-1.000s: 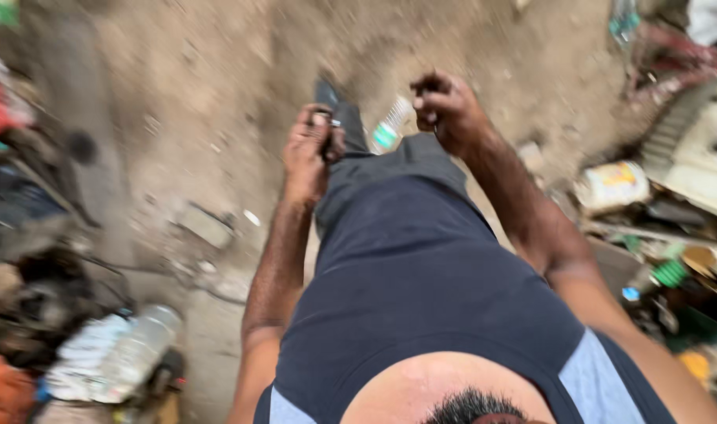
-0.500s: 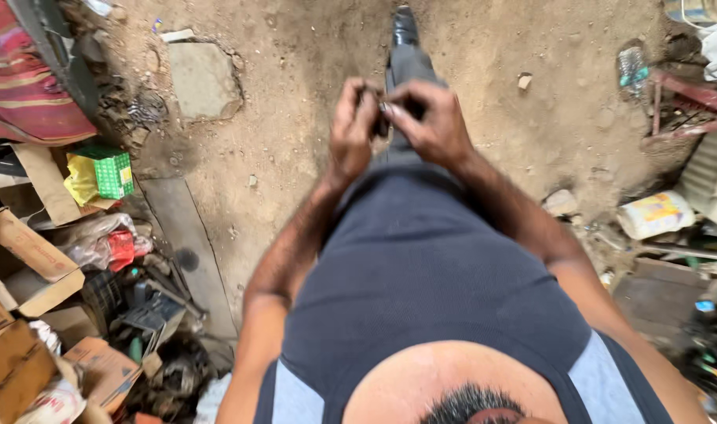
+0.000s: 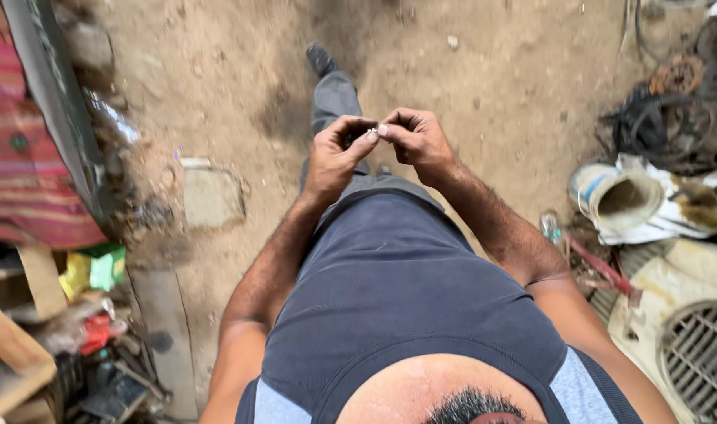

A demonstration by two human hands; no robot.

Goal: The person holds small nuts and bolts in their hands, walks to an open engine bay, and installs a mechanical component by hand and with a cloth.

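From the head camera I look straight down my own front, over a dark blue shirt (image 3: 405,298), at both hands raised together in front of my waist. My left hand (image 3: 336,155) is curled, thumb and forefinger pinched toward the middle; my right hand (image 3: 418,140) is curled the same way, its fingertips meeting the left ones. Between them I hold a tiny pale metallic piece (image 3: 372,130) (too small for me to say what it is), so both hands are closed on it, touching each other at the pinch.

Below the hands I see my grey trouser leg (image 3: 332,98) stretched forward and a dark shoe (image 3: 321,59) on the bare dirt ground (image 3: 484,71).

To my left, a flat stone slab (image 3: 209,196) lies in the dirt, near a dark slanted board (image 3: 56,102) with a red striped cloth (image 3: 17,157) beyond it. Lower on that side are green and yellow packets (image 3: 95,268), a red wrapper (image 3: 95,331) and some wooden pieces (image 3: 13,345).

To my right, a pale open-mouthed bucket (image 3: 619,198) lies on its side among crumpled white sheeting (image 3: 680,204), with a tangle of dark wire and rusty parts (image 3: 656,118) farther out. Nearer to me, a cream casing with a round slotted grille (image 3: 700,353) sits at the frame's edge, and a red rod (image 3: 602,267) lies just beside it.
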